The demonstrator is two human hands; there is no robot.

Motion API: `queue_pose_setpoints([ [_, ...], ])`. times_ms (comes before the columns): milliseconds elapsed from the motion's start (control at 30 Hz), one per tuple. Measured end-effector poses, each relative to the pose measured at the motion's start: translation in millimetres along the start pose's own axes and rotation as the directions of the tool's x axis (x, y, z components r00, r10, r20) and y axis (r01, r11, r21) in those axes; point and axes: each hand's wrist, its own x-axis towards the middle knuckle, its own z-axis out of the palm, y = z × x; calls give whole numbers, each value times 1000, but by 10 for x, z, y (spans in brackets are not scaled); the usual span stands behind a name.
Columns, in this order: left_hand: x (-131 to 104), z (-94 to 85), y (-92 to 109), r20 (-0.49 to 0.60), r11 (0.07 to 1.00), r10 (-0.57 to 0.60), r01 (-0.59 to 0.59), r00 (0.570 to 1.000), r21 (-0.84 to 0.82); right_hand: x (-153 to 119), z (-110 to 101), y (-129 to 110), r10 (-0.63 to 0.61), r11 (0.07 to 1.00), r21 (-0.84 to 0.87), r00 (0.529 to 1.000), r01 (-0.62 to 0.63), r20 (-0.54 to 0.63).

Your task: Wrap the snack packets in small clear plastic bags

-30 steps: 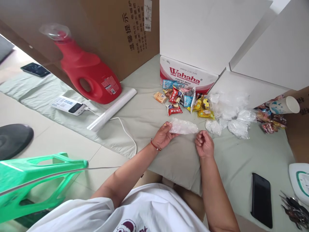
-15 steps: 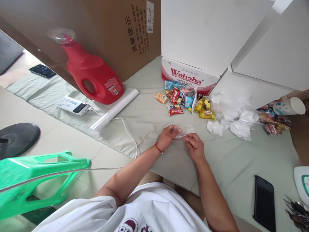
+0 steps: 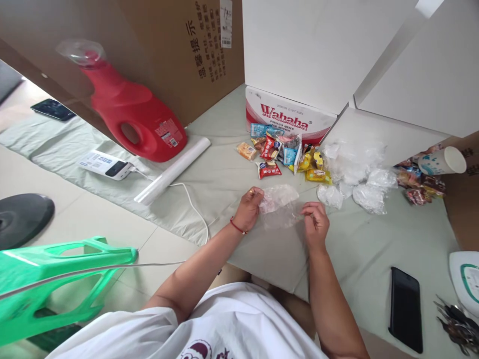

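Clear plastic (image 3: 279, 198), near side of snack pile (image 3: 272, 149). Left hand (image 3: 250, 208) pinches its left edge; right hand (image 3: 316, 225), fingers curled, beside right edge, can't tell if gripping. Uneven tug could tear it.

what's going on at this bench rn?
A person's left hand pinches one end of a thin, clear plastic piece above the cloth. The right hand is at its other edge; whether it grips is hard to tell. Beyond the hands, wrapped snacks lie in front of the Wahaha box, with crumpled clear plastic to their right.
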Motion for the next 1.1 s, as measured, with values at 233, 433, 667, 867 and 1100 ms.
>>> queue_pose_setpoints([
  [233, -206, 72, -60, 197, 985, -86, 53, 977, 167, -5, 170, -97, -135, 966, -194, 976, 168, 173],
  [433, -339, 118, -192, 250, 982, -118, 76, 961, 172, -28, 186, -66, -5, 991, -130, 988, 25, 153],
  [667, -293, -2, -69, 133, 987, -159, 154, 978, 49, 18, 99, 50, 495, 789, 427, 869, -442, -16],
  [867, -266, -122, 136, 94, 962, -255, 242, 963, 126, 148, -74, 160, 705, 520, 719, 706, -461, -58],
  [1100, -217, -294, 198, 96, 896, -250, 193, 964, 400, 130, -115, 323, 750, 583, 654, 629, -483, -204],
])
